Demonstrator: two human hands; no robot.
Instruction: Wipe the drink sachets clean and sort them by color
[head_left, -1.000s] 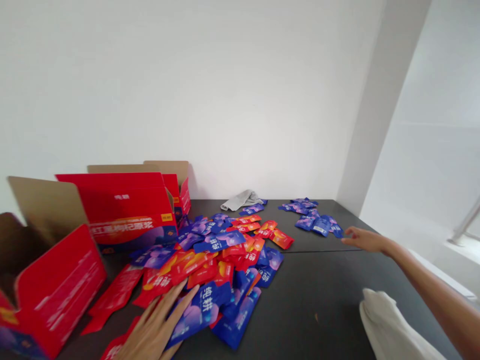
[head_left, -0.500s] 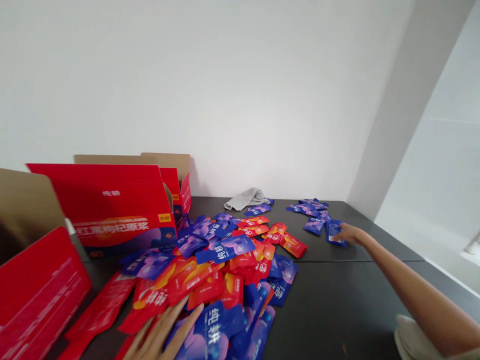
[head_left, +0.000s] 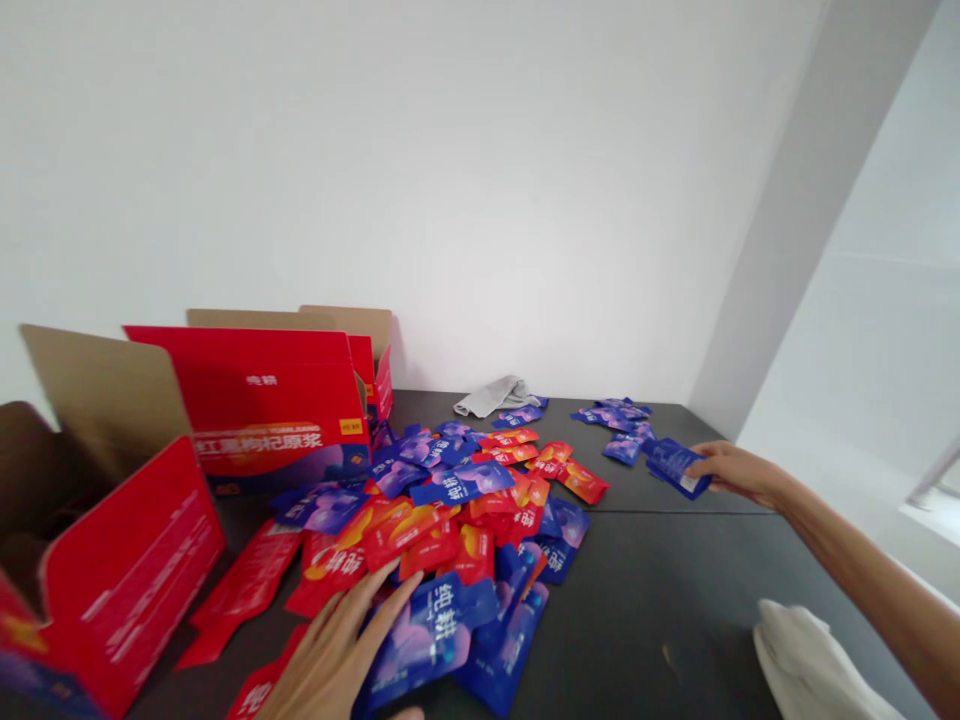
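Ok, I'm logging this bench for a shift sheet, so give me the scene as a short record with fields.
Left hand: hand with fingers spread on the mixed pile, touching a blue pouch
Right hand: hand gripping at least one blue packet
Mixed pile: red and blue pouches, overlapping, mid-table
Far group: blue sachets, toward the table's far right
Boxes: red cartons on the left, flaps up
Cloths: grey cloth near the wall; pale cloth lower right
Surface: dark table

Before me on the black tabletop [head_left: 630, 600], red cardboard boxes [head_left: 262, 405] stand left of heaped flat red-and-blue sachets [head_left: 439, 545], with a crumpled grey cloth [head_left: 495, 397] behind the heap.
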